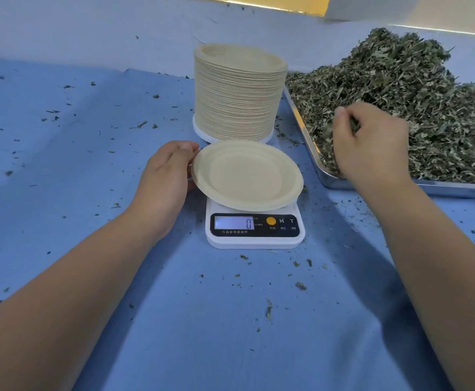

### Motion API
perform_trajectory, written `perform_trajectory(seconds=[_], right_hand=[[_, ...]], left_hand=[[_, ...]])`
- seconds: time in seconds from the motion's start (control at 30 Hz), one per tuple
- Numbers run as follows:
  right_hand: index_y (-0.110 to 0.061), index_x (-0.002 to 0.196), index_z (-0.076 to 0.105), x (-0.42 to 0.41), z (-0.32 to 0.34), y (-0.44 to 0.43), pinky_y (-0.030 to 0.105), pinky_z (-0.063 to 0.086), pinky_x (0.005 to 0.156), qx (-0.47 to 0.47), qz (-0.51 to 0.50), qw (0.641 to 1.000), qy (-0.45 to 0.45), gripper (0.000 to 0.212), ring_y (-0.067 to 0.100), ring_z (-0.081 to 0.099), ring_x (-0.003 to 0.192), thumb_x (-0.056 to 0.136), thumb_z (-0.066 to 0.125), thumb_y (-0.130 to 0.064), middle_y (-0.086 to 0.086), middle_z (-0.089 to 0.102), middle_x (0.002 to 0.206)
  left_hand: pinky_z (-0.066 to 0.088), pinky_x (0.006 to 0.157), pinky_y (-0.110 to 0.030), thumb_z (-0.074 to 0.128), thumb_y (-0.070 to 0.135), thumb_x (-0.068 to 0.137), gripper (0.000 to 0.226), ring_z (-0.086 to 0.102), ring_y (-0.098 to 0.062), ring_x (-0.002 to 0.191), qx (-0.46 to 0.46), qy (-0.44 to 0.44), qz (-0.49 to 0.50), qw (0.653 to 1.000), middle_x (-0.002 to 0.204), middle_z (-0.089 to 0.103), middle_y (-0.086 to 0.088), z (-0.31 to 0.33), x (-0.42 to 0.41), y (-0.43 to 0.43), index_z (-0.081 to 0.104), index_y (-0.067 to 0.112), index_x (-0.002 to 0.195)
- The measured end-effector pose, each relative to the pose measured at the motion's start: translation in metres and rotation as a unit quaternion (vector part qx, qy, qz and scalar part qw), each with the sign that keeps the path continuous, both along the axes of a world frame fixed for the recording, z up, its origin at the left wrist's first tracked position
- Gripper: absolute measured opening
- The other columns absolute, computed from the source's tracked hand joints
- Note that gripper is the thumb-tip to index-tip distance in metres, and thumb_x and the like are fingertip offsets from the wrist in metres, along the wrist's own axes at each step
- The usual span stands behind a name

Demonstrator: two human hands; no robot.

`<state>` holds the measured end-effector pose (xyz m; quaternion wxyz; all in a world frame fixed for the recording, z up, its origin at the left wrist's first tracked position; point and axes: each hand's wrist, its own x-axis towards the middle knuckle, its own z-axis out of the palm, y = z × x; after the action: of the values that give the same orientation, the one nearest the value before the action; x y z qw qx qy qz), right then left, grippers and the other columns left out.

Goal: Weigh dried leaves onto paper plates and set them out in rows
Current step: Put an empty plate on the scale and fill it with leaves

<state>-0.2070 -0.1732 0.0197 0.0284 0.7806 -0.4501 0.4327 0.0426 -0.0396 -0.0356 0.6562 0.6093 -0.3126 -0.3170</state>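
Blue cloth, left hand holding plate, right hand pinching leaves (curled)

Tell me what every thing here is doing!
Scale: switched on, reads 0.
Paper plate: empty, on the scale.
Plate stack: tall, upright behind the scale.
Dried leaves: heaped in the metal tray.
Left hand: grips the plate's rim.
Right hand: pinches leaves over the tray.
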Motion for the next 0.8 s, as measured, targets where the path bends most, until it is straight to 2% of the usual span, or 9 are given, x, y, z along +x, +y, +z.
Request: perform_trajectory(seconds=[0.07, 0.17, 0.23, 0.33, 0.43, 0.63, 0.7, 0.8], right_hand=[[-0.009, 0.076, 0.058, 0.017, 0.01, 0.015, 0.024, 0.029, 0.049, -0.013, 0.041, 0.998, -0.035, 0.04, 0.016, 0.041, 0.049, 0.104, 0.047, -0.034, -0.007, 0.045, 0.054], [-0.017, 0.074, 0.058, 0.048, 0.02, 0.044, 0.013, 0.028, 0.05, -0.024, 0.127, 0.988, -0.081, 0.033, 0.005, 0.048, 0.054, 0.103, 0.052, -0.03, -0.015, 0.046, 0.056], [-0.014, 0.076, 0.063, 0.064, 0.02, 0.057, 0.018, 0.033, 0.052, -0.009, 0.163, 0.984, -0.073, 0.033, 0.008, 0.051, 0.056, 0.103, 0.053, -0.031, -0.012, 0.053, 0.058], [-0.012, 0.085, 0.067, 0.077, 0.01, 0.069, 0.036, 0.046, 0.063, 0.057, 0.193, 0.979, 0.019, 0.032, 0.015, 0.053, 0.061, 0.103, 0.052, -0.034, -0.006, 0.058, 0.063], [-0.021, 0.092, 0.067, 0.076, 0.003, 0.073, 0.037, 0.049, 0.073, 0.124, 0.208, 0.966, 0.087, 0.032, 0.013, 0.058, 0.071, 0.104, 0.048, -0.042, -0.007, 0.063, 0.071], [-0.014, 0.093, 0.069, 0.066, 0.009, 0.061, 0.035, 0.047, 0.072, 0.124, 0.217, 0.968, -0.002, 0.042, 0.014, 0.059, 0.071, 0.105, 0.042, -0.044, 0.001, 0.066, 0.075], [-0.016, 0.098, 0.071, 0.06, 0.008, 0.054, 0.029, 0.048, 0.072, 0.125, 0.201, 0.971, -0.024, 0.036, 0.013, 0.062, 0.077, 0.104, 0.045, -0.041, 0.0, 0.07, 0.082], [-0.022, 0.101, 0.074, 0.046, -0.002, 0.038, 0.009, 0.039, 0.064, 0.134, 0.164, 0.976, -0.055, 0.021, -0.003, 0.058, 0.072, 0.101, 0.054, -0.029, -0.014, 0.068, 0.08]], left_hand=[[0.054, 0.078, -0.027, 0.047, 0.024, 0.104, 0.022, 0.07, -0.015, 0.1, 0.0, 0.002, -0.003, 1.0, 0.115, 0.073, -0.005, -0.001, 0.0, 0.0, 0.069, 0.027, 0.105], [0.053, 0.076, -0.025, 0.049, 0.024, 0.104, 0.021, 0.068, -0.01, 0.093, -0.001, 0.002, -0.003, 1.0, 0.108, 0.073, -0.001, -0.001, 0.001, -0.001, 0.069, 0.026, 0.105], [0.053, 0.075, -0.025, 0.049, 0.023, 0.103, 0.021, 0.068, -0.01, 0.091, -0.004, 0.004, -0.004, 1.0, 0.105, 0.073, 0.0, -0.001, 0.001, 0.0, 0.07, 0.026, 0.104], [0.053, 0.078, -0.029, 0.048, 0.027, 0.101, 0.022, 0.07, -0.016, 0.098, -0.003, 0.0, -0.011, 1.0, 0.113, 0.074, -0.005, -0.001, 0.001, 0.0, 0.07, 0.026, 0.104], [0.054, 0.079, -0.03, 0.049, 0.029, 0.099, 0.022, 0.071, -0.019, 0.1, -0.003, -0.003, -0.016, 1.0, 0.112, 0.074, -0.007, 0.0, 0.0, 0.001, 0.071, 0.026, 0.104], [0.054, 0.078, -0.03, 0.048, 0.029, 0.099, 0.023, 0.071, -0.017, 0.097, -0.009, -0.01, -0.012, 1.0, 0.109, 0.074, -0.006, 0.0, 0.0, 0.002, 0.071, 0.027, 0.102], [0.053, 0.075, -0.027, 0.047, 0.026, 0.101, 0.023, 0.07, -0.014, 0.093, -0.007, -0.011, -0.011, 1.0, 0.104, 0.074, -0.003, -0.001, 0.001, 0.001, 0.07, 0.027, 0.101], [0.054, 0.073, -0.025, 0.049, 0.025, 0.101, 0.022, 0.069, -0.011, 0.088, -0.007, -0.008, -0.01, 1.0, 0.1, 0.072, 0.0, -0.001, 0.001, 0.001, 0.071, 0.028, 0.1]])
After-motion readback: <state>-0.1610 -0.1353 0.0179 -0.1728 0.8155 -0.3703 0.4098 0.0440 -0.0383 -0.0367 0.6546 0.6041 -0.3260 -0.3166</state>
